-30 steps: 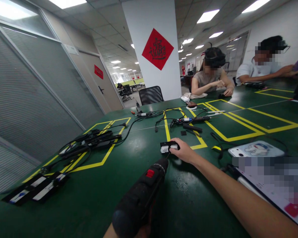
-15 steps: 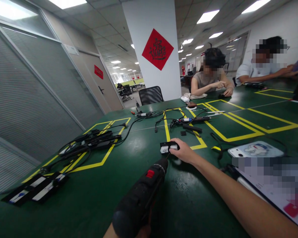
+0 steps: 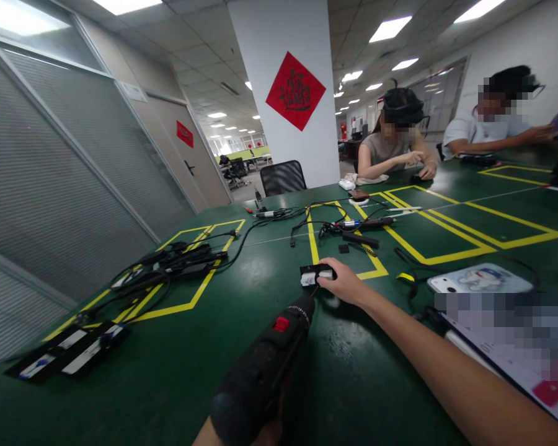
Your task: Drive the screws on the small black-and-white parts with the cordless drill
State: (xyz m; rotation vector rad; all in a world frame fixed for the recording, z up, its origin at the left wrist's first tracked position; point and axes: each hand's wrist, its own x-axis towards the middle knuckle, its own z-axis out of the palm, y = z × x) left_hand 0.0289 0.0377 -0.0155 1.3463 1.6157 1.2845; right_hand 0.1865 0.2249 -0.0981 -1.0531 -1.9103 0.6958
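A black cordless power drill [image 3: 255, 371] with a red switch on top runs diagonally up from the bottom middle. My left hand [image 3: 267, 432] is wrapped round its handle, mostly hidden beneath the drill body. The thin bit [image 3: 315, 291] points at a small black-and-white part [image 3: 310, 279]; I cannot tell whether the tip touches it. Thumb and fingers of my right hand [image 3: 341, 282] pinch that part at its right end, low over the green table [image 3: 242, 347].
Black cables and adapters [image 3: 186, 260] lie in a tangle at left, near two black-and-white flat pieces [image 3: 86, 353]. Beyond my right hand are a pen-like tool [image 3: 363, 224] and a small black block [image 3: 343, 248]. A phone [image 3: 481, 280] lies at right. Two people sit across the table.
Almost nothing differs. The drill and both hands keep the same place and hold, with only a very slight shift of the whole view.
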